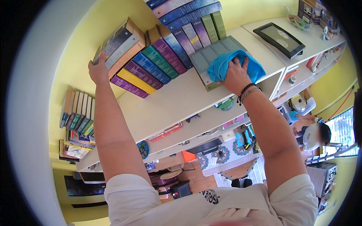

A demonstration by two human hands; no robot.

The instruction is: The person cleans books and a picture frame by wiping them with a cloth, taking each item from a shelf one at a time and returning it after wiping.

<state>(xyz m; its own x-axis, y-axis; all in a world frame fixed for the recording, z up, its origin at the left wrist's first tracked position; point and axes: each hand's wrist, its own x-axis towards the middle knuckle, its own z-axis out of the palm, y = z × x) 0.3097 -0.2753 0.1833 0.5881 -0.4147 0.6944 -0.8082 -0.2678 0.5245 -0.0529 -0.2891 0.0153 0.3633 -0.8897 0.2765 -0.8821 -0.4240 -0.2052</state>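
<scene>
My left hand (99,69) grips the end of a few thick books (124,49) that lie stacked on top of a row of upright books. The row has purple, yellow, blue and green spines, such as a yellow book (136,81). In my right hand (237,74) is a bunched blue cloth (219,67), pressed on a grey-backed book (202,56) that lies flat on the white shelf top (158,106). Under that book a green edge shows. Behind it stand several purple and green books (202,32), with blue books (189,12) laid across them.
A black picture frame (278,39) and a clear bowl (299,21) are on the shelf top at right. More books (77,113) stand at far left. Lower shelves hold small items. Far right, another person (312,137) is near a metal ladder (335,151).
</scene>
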